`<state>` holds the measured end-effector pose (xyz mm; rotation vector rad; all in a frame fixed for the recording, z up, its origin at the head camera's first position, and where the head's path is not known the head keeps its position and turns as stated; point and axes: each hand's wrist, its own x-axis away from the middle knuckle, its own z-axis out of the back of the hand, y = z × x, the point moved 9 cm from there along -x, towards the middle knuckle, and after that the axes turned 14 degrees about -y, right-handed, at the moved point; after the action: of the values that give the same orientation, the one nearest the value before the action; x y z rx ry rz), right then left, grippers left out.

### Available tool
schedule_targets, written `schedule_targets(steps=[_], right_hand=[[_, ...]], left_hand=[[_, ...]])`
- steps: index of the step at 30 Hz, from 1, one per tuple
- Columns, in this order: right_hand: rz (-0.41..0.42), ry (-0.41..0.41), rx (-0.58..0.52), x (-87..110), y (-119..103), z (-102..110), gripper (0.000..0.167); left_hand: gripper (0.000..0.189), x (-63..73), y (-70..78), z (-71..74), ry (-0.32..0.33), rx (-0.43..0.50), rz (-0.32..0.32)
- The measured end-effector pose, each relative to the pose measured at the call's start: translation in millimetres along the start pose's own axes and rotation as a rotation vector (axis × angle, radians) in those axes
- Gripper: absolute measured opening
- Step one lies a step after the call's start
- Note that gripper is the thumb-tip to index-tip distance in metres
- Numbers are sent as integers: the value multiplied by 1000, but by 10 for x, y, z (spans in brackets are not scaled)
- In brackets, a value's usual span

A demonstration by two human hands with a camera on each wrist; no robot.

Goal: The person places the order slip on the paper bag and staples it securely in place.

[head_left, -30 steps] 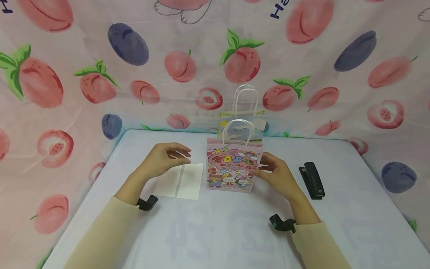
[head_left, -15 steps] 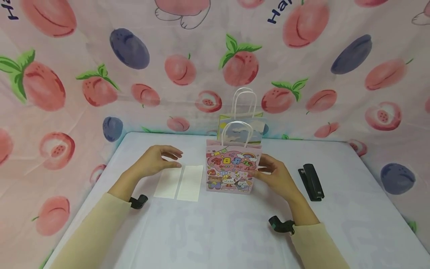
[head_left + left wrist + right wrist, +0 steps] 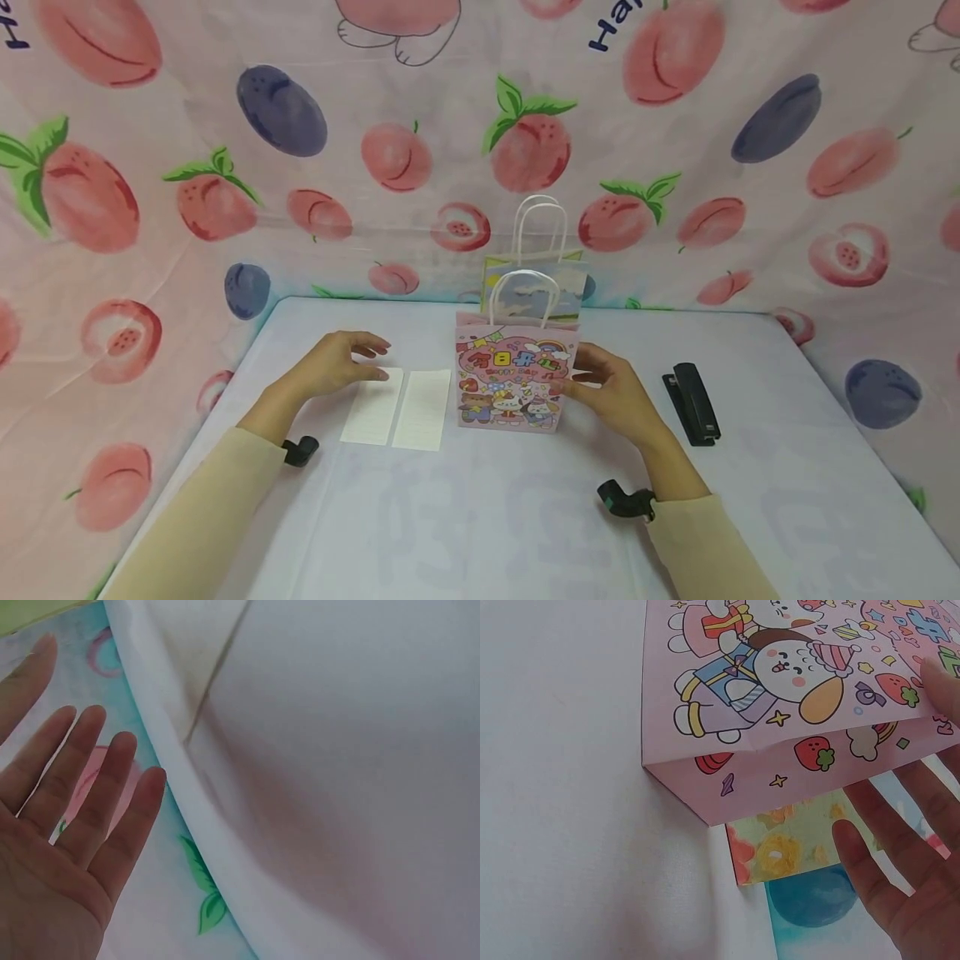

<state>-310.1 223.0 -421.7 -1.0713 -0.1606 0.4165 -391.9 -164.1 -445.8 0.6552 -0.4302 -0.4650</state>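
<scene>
- We look down on a white bench (image 3: 510, 517) backed by a pale cloth (image 3: 427, 75) printed with peaches and dark blue fruit.
- Near the middle, we see a pink paper bag (image 3: 513, 375) standing upright, with white looped handles, cartoon animals and the words "Happy Day" on its front.
- The person's right hand (image 3: 611, 387) is at the bag's right side; we see the thumb on the front and the fingers reaching behind, lightly pinching the side edge. In the right wrist view, the little finger stands apart from the others.
- Directly behind the pink bag, we find a second paper bag (image 3: 567, 285) with a painted landscape, partly hidden.
- To the left lie two cream sheets (image 3: 420, 410), flat and side by side with a narrow gap.
- The person's left hand (image 3: 330, 364) is at the left sheet's upper edge, fingers spread and holding nothing; we cannot tell whether the thumb touches the paper.
- Well to the right of the bags, we notice a black stapler (image 3: 692, 404).
</scene>
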Motion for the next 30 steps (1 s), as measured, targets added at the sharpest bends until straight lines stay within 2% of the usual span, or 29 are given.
schedule_targets(steps=[8, 13, 24, 30], right_hand=[[-6, -1, 6, -12, -18, 0, 49], [-5, 1, 2, -10, -13, 2, 48], [-18, 6, 1, 6, -5, -2, 47], [-17, 5, 8, 12, -13, -2, 47]], left_hand=[[57, -11, -154, -25, -25, -46, 104], [53, -13, -221, -63, -41, -78, 137], [52, -15, -219, -134, -59, -99, 128], [51, -27, -230, -123, -58, -101, 124]])
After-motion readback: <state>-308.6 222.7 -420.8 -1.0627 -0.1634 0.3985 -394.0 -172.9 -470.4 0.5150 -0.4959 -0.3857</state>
